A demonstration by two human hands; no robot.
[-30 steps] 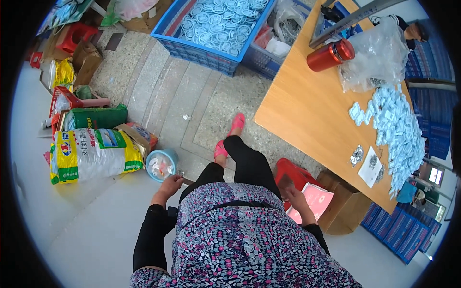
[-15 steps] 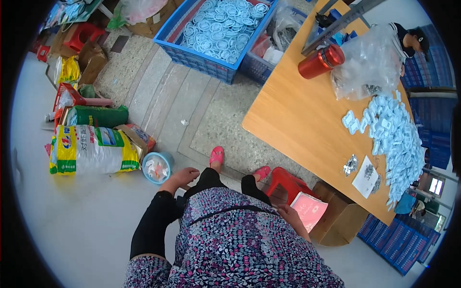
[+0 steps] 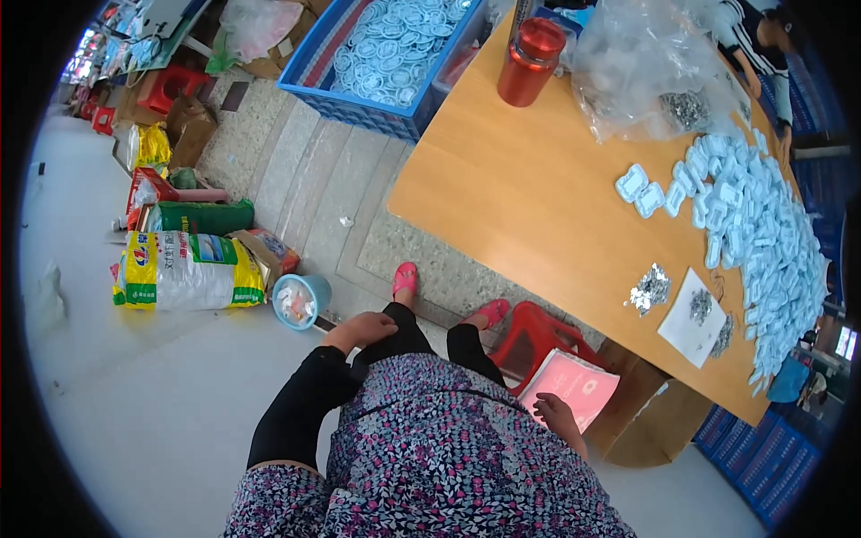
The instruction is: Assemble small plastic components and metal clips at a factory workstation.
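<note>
My left hand (image 3: 363, 331) hangs just over my left thigh, its fingers loosely bent and nothing visible in it. Above a pink flat pad or booklet (image 3: 581, 384) is my right hand (image 3: 558, 414), with fingers apart and holding nothing that I can see; whether it touches the pad, I cannot tell. The pad lies at the seat of a red plastic stool (image 3: 535, 334) beside my right leg. To the right stands a wooden table (image 3: 511, 179) bearing a large heap of light blue plastic pieces (image 3: 762, 233). Small silvery parts (image 3: 649, 290) lie nearer me, some on a white sheet (image 3: 682, 332).
On the table are a red flask (image 3: 531, 67) and a clear plastic bag (image 3: 628, 72). A blue crate (image 3: 359, 115) of light blue round pieces stands ahead. At left are a small bin (image 3: 316, 291) and a packed sack (image 3: 184, 273). An open cardboard box (image 3: 664, 426) sits under the table; another person (image 3: 762, 54) is beyond.
My view has shifted toward the table, which now fills more of the picture. My right hand has come away from my side, out over the pink pad. My left hand stays near my thigh.
</note>
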